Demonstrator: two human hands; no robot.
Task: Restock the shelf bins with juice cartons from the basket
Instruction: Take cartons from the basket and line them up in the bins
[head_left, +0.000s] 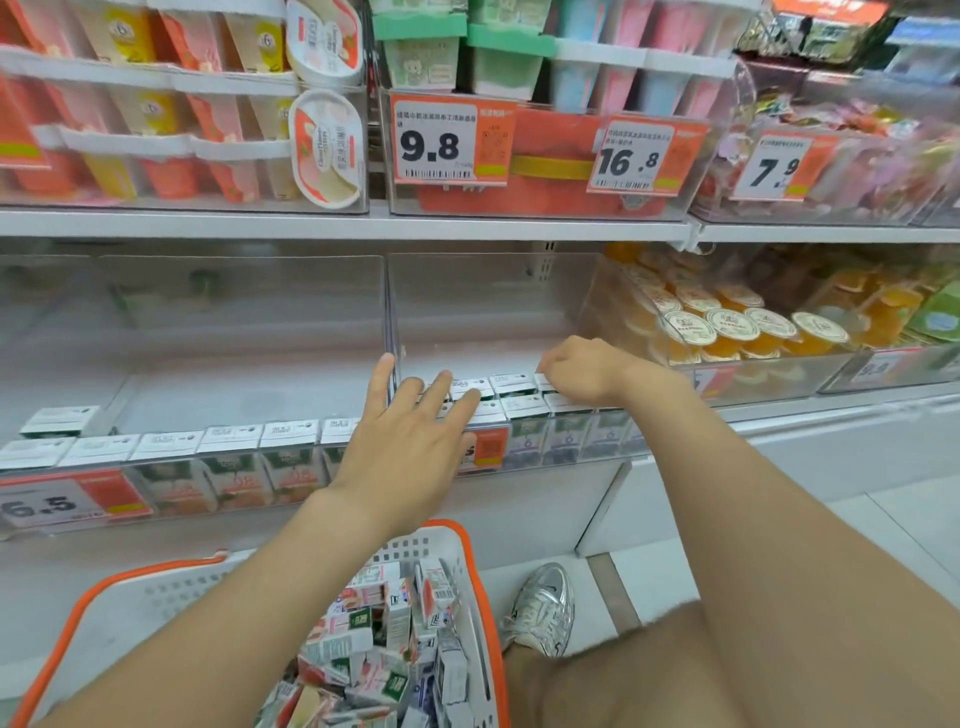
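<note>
Likely step: squaring juice cartons (519, 387) in the shelf bin (467, 312). Left hand (410, 431) lies flat on them; right hand (582, 371) grip indeterminate. Next: fetch more from the basket (156, 603).

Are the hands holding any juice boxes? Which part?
The left hand holds nothing; its flat fingers rest on the carton tops. The right hand curls over one of them; a grip cannot be told.

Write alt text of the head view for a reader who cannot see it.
A person's left hand lies flat on juice cartons in a clear shelf bin while the right hand touches cartons beside it. Below, an orange-rimmed basket holds more cartons.
</note>
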